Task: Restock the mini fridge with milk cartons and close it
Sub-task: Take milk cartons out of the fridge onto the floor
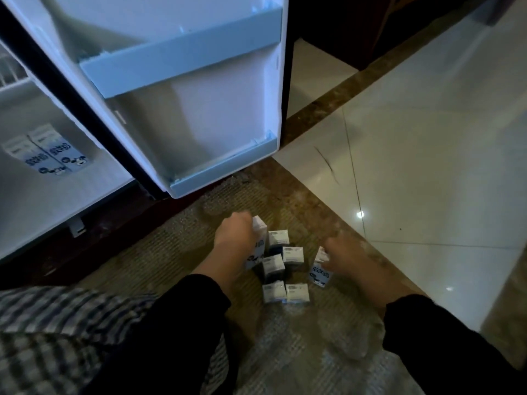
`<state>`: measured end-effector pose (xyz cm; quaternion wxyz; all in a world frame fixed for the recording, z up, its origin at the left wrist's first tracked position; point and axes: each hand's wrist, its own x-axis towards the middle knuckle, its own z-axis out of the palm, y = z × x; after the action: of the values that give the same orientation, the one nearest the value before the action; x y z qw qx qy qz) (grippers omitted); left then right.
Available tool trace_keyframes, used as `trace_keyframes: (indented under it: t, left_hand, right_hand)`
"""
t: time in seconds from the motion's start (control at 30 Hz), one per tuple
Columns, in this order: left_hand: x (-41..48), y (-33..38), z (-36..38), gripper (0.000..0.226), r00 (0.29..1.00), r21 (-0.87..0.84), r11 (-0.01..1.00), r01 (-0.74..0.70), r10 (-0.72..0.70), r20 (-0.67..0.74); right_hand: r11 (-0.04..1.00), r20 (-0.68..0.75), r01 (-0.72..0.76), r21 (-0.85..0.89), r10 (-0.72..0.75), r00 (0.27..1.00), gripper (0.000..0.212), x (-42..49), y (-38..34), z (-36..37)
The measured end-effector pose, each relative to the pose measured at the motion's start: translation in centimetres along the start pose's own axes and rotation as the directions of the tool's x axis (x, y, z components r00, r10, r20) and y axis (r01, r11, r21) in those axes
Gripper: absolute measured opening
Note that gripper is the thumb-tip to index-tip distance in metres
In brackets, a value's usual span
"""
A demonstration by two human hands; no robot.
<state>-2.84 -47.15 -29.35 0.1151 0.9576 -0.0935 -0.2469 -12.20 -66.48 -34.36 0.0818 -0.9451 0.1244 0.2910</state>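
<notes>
Seven milk cartons sit on the floor mat (176,252) in front of the open mini fridge (34,212). Five stand untouched in a loose cluster: one (278,238) at the far side, two in the middle (293,254) (273,266), and a pair (274,292) (297,292) side by side nearest the person.

The left hand (235,233) is wrapped around a sixth carton (258,243) at the cluster's left edge, fingers closed on its far face and hidden behind it.

The right hand (343,253) reaches the seventh carton (320,269) at the right edge. It touches the carton's top, but motion blur smears the fingers, and I cannot tell whether they have closed on it.

Inside the fridge, two more cartons (21,156) (61,151) stand together on the cabinet floor, cut close to the frame's left edge.

The fridge door (199,109) hangs wide open with two door shelves, an upper (182,58) and a lower (225,166); neither shows a carton.

A wire rack (8,72) is only partly visible at the far left. Both forearms wear dark sleeves.
</notes>
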Motion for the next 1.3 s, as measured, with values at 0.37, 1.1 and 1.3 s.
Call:
trace_keyframes:
  t: [0.37, 1.1, 1.3]
  left_hand:
    - [1.4, -1.5, 2.2, 0.028, 0.997, -0.014, 0.998, 0.057, -0.056, 0.06]
    - [1.7, -2.8, 6.9, 0.035, 0.993, -0.068, 0.996, 0.049, -0.041, 0.115]
    - [0.7, -2.4, 4.1, 0.04, 0.953, 0.002, 0.998, -0.056, 0.053, 0.298]
  right_hand:
    - [0.998, -0.008, -0.027, 0.051, 0.027, 1.0, 0.028, 1.8, 0.0, 3.3]
    - [0.988, -0.122, 0.007, 0.156, 0.012, 0.993, 0.032, 1.1, 0.2, 5.1]
    - [0.991, -0.159, 0.048, 0.127, -0.027, 0.987, 0.024, 1.1, -2.0, 1.2]
